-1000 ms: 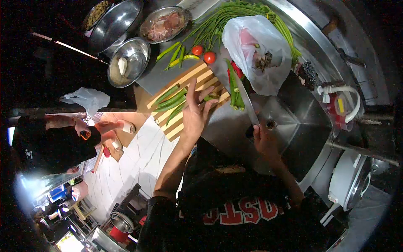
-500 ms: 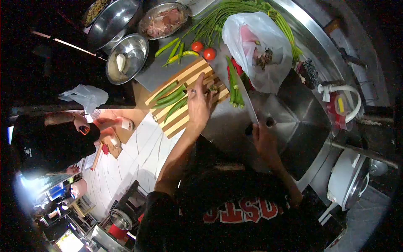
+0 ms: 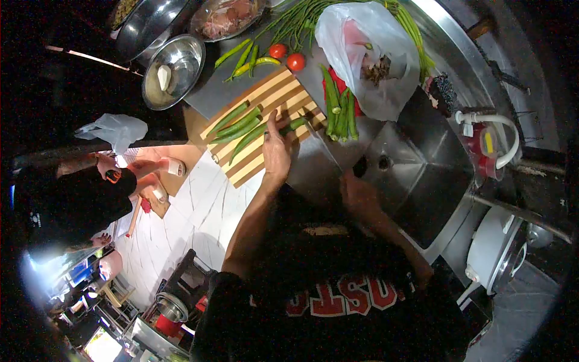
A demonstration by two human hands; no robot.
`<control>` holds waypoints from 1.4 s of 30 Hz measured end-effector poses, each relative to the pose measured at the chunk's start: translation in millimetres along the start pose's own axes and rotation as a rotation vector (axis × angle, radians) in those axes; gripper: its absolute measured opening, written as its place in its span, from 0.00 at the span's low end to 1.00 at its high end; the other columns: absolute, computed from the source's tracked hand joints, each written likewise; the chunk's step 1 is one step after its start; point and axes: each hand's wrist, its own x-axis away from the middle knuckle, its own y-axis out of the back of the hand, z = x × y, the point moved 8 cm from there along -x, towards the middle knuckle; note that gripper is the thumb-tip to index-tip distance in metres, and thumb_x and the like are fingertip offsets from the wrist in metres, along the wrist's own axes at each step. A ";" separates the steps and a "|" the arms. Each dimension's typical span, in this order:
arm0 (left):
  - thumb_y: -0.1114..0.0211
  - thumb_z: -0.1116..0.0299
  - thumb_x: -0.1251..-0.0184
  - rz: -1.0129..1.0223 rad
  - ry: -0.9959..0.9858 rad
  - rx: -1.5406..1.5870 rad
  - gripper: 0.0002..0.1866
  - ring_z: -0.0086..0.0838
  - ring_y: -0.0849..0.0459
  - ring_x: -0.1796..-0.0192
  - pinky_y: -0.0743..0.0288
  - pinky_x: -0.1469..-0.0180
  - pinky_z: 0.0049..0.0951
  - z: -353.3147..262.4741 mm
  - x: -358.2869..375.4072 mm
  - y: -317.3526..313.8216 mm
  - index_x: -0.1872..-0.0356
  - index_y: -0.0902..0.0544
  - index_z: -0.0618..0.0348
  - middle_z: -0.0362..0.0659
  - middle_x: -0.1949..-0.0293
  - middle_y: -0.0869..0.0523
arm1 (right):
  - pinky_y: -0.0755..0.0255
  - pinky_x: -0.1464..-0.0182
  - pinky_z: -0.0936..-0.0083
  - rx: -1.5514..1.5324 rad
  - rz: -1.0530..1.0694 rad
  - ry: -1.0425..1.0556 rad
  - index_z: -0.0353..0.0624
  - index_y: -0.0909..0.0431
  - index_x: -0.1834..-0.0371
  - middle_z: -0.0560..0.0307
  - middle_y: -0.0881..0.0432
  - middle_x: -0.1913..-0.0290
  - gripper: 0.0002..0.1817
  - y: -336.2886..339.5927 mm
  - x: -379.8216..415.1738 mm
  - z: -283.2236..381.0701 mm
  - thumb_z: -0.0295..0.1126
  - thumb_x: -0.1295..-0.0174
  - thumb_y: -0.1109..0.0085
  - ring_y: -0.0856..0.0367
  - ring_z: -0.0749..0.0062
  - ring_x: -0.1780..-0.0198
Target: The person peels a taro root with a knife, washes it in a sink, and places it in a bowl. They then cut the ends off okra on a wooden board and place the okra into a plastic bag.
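Observation:
Fingers bent over the striped wooden cutting board (image 3: 242, 178), my left hand (image 3: 277, 151) grips an okra pod (image 3: 294, 125) whose end sticks out to the right. My right hand (image 3: 360, 192) is closed around the handle of a knife (image 3: 325, 146). Its blade points up and left, with the tip at the end of that pod. Left of my left hand, several whole okra pods (image 3: 240, 127) lie on the board. More okra pods (image 3: 344, 117) rest in a bunch on the steel surface, right of the board, beside something red.
Beyond the board are green chillies (image 3: 243, 57), two tomatoes (image 3: 295, 61), long beans (image 3: 295, 21), a plastic bag (image 3: 368, 66) and a bowl of meat (image 3: 226, 21). A steel bowl (image 3: 175, 72) stands at left, a sink (image 3: 416, 157) at right. Another person (image 3: 84, 193) is at far left.
The knife and my right hand have moved left, from beside the loose okra bunch to the board's right edge. A green okra pod now shows at my left fingers. The view has shifted slightly.

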 end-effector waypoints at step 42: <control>0.39 0.78 0.48 -0.046 -0.091 -0.012 0.22 0.53 0.22 0.67 0.28 0.64 0.43 -4.6 0.4 3.4 0.52 0.36 0.66 0.59 0.69 0.22 | 0.33 0.69 0.49 -0.104 -0.012 0.204 0.36 0.36 0.62 0.38 0.26 0.78 0.12 -12.7 -44.7 12.9 0.35 0.36 0.61 0.25 0.37 0.72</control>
